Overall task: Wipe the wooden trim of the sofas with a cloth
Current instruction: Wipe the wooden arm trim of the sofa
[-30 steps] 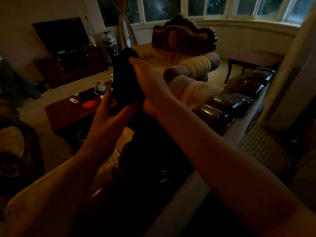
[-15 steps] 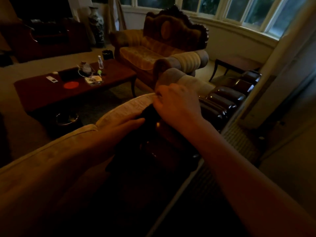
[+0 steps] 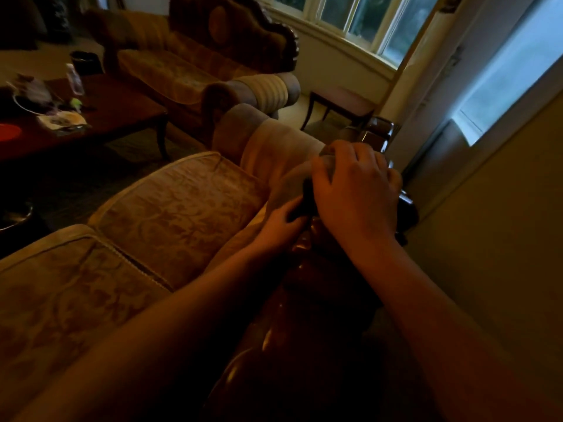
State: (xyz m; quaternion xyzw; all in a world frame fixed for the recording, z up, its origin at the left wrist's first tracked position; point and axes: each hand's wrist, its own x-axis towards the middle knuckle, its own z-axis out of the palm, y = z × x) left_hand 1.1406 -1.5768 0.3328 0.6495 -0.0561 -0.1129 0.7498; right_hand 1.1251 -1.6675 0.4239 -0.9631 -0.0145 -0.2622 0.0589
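The dark cloth (image 3: pixel 307 198) lay on top of the glossy wooden trim (image 3: pixel 300 269) along the back of the near sofa (image 3: pixel 170 208), almost wholly hidden beneath the right hand (image 3: pixel 355 193). Only a narrow dark strip of it showed between the two hands. The right hand lay spread over it, palm down, its fingers (image 3: pixel 347 155) bent over the cloth and pressing it to the rail. The left hand (image 3: pixel 281 225) came in from the seat side, its fingers (image 3: pixel 294 210) curled against the cloth's near edge; whether they pinched it could not be told in the dim light.

One cloth and two sofas were in view: the near one with two patterned cushions, and a second sofa (image 3: pixel 195 68) with a carved dark crest beyond its rolled arm. A low bench (image 3: pixel 122 114) stood to the left carrying one bottle (image 3: pixel 74 80), a red disc (image 3: pixel 9 131) and small clutter. A small side table (image 3: pixel 341 103) stood under the bay window (image 3: pixel 359 22). Both forearms crossed the foreground and covered much of the trim.
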